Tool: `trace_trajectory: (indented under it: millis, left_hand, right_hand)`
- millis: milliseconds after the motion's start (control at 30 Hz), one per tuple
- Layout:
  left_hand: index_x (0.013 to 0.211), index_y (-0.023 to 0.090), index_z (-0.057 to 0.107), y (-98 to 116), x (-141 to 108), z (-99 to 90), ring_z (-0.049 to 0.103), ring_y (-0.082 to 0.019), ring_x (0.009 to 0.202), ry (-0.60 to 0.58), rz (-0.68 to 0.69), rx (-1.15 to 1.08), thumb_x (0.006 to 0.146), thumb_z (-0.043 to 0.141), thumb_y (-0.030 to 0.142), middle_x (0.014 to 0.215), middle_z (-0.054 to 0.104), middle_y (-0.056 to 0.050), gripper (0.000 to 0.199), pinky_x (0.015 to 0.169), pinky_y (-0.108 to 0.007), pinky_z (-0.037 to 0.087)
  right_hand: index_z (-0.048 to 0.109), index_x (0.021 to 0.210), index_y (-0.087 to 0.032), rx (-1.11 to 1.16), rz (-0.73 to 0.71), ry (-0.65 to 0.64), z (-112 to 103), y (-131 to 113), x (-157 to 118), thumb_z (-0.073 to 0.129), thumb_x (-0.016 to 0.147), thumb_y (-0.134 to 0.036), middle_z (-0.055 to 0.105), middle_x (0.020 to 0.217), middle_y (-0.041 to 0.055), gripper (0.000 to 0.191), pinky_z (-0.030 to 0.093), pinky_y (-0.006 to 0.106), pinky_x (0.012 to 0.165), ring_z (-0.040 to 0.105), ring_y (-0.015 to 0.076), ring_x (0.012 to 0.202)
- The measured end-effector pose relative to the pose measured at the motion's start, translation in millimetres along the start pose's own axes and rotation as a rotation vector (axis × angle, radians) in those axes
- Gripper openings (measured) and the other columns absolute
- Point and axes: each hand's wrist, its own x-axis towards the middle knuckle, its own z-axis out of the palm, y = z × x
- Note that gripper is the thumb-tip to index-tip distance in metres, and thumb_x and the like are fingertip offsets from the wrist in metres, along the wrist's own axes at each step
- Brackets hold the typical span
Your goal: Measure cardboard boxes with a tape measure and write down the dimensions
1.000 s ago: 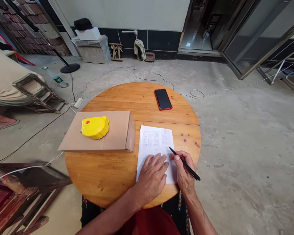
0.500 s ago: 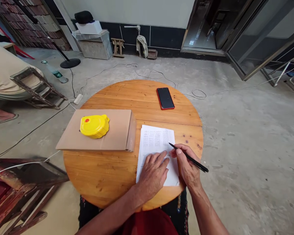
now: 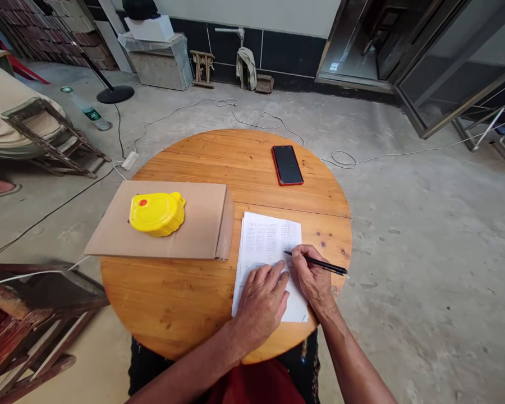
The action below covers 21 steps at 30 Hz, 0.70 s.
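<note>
White sheets of paper with rows of small handwriting lie on a round wooden table. My left hand rests flat on the lower part of the sheets, fingers spread, holding nothing. A black pen is gripped in my right hand, its tip at the paper just below the written rows. The right hand's edge lies on the right side of the sheets. Left of the paper, a yellow case with a red button sits on a brown cardboard box.
A phone with a red case lies at the table's far side. Wooden chairs stand to the left, one beside a seated person's leg. A bottle, a black stand base and cables are on the floor beyond.
My right hand has moved slightly left, and the pen has swung flatter with its tip lower on the paper. My left hand stays on the sheets. The whole view has shifted a little.
</note>
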Motion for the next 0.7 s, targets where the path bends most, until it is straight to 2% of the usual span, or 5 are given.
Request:
trace_trajectory:
  millis: [500, 700]
  left_hand:
    - [0.126, 0.019, 0.056, -0.8, 1.2, -1.0, 0.049, -0.027, 0.112, -0.020, -0.006, -0.024, 0.093, 0.054, 0.022, 0.141, 0.055, -0.006, 0.033, 0.092, -0.046, 0.045]
    - [0.122, 0.020, 0.058, -3.5, -7.6, -9.1, 0.051, -0.027, 0.117, -0.065, 0.020, -0.024, 0.089, 0.059, 0.020, 0.142, 0.054, -0.006, 0.033, 0.096, -0.046, 0.045]
  right_hand:
    - [0.058, 0.076, -0.022, 0.076, 0.035, 0.013, -1.2, -0.1, 0.6, 0.057, 0.090, -0.040, 0.047, 0.057, -0.0058, 0.023, 0.035, 0.026, 0.052, 0.041, 0.0133, 0.052]
    - [0.059, 0.076, -0.022, 0.283, 0.129, 0.102, -1.5, 4.6, 1.9, 0.061, 0.088, -0.038, 0.049, 0.054, -0.0072, 0.020, 0.032, 0.025, 0.048, 0.042, 0.0113, 0.047]
